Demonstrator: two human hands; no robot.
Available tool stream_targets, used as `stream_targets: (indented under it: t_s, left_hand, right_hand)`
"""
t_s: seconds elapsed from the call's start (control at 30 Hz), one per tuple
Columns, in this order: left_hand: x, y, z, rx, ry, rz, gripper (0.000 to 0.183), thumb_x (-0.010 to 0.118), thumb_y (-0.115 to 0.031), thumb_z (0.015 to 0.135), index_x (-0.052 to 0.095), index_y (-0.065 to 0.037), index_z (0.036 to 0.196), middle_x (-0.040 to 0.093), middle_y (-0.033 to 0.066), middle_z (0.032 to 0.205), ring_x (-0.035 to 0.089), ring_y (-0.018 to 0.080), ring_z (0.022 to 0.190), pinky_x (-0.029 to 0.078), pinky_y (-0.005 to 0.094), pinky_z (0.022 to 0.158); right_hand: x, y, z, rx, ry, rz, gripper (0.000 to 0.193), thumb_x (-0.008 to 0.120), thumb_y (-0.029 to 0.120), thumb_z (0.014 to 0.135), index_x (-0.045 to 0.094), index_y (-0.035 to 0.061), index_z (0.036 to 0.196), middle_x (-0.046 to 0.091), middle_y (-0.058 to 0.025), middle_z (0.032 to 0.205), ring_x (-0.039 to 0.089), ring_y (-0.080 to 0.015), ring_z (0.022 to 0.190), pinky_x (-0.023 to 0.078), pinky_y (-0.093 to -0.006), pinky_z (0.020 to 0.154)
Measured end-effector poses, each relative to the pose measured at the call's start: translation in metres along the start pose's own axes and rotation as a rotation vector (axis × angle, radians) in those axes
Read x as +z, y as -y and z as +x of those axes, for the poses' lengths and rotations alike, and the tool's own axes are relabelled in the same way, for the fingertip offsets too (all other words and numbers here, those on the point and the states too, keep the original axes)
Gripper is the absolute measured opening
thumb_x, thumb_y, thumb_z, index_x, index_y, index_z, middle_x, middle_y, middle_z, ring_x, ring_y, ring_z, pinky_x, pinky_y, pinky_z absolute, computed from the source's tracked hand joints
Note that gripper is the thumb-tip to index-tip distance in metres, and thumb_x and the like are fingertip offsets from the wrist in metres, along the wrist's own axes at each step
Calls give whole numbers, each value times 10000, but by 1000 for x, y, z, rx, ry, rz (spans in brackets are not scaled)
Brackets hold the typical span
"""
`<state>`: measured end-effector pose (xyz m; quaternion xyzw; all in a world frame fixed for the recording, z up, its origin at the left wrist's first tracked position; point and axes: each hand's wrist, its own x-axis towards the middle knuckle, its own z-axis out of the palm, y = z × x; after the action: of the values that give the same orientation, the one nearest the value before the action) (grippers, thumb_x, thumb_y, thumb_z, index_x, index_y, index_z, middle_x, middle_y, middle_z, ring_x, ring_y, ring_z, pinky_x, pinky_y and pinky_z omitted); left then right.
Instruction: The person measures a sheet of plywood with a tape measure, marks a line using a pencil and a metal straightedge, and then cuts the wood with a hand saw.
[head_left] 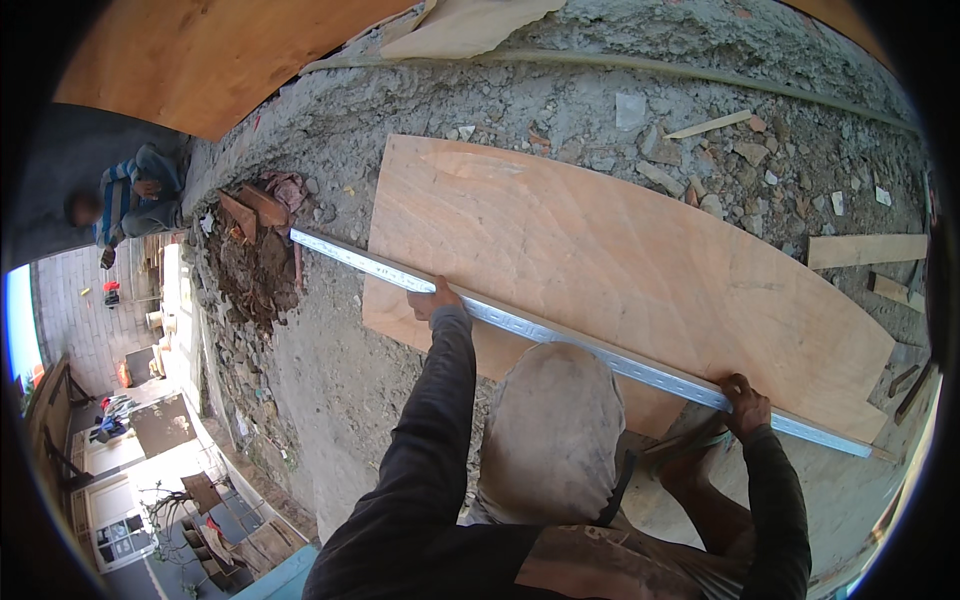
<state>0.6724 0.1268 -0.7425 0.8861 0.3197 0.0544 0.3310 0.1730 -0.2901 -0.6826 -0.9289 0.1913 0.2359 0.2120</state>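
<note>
A long silver slotted metal bar (545, 330) lies slantwise across a plywood sheet (560, 230), its ends reaching past the board's left and right edges. The sheet has a curved far edge and rests on rough ground. My left hand (437, 300) is closed on the bar near the board's left side. Toward the board's right end, my right hand (747, 407) grips the same bar with curled fingers; its fingertips are partly hidden. A rounded shape in dusty beige cloth (550, 425) covers part of the bar's near side and the board's near edge.
Rubble (740, 165) and wood offcuts (865, 250) lie beyond and right of the board. Broken bricks (255, 205) sit in dug soil near the bar's left end. A bare foot (700, 480) is below my right hand. Another person (135, 195) sits far left.
</note>
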Motion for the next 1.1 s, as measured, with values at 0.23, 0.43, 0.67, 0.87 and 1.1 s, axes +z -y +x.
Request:
stream_targets:
  t_s: [0.23,0.43,0.67,0.87,1.1]
  left_hand:
    - [1,-1,-1,1,5,-20,732,740,-226,870,422,7,1487,492,192,1437,394,391,1347,370,500,1164]
    - [0,-2,-2,7,1,-111,702,740,-144,857,433,25,1467,498,223,1408,427,393,1312,401,488,1135]
    - [0,-13,-15,11,-106,-163,613,770,-188,862,548,7,1399,632,192,1317,548,396,1244,432,498,1089]
    - [-4,-16,-17,-11,-109,-126,613,775,-191,869,544,18,1397,620,197,1326,547,409,1245,428,504,1094]
    - [5,-17,-21,-1,-59,43,672,754,-251,881,486,13,1438,555,196,1371,464,394,1321,426,530,1103]
  right_hand:
    - [0,-1,1,-2,-12,39,599,866,197,664,665,209,1228,578,-41,1283,711,-302,1017,587,-485,813]
    - [-8,2,3,11,46,3,622,866,211,665,660,214,1251,575,-42,1291,717,-306,1004,589,-482,804]
    - [-1,-6,-1,10,48,43,640,853,209,664,656,214,1272,574,-46,1348,714,-329,1018,580,-501,805]
    - [8,-12,-1,-12,26,48,653,857,194,643,660,214,1265,574,-44,1350,715,-331,1014,578,-500,813]
    - [-1,-6,-4,42,60,18,636,870,202,641,665,217,1243,572,-38,1313,720,-299,1016,589,-477,810]
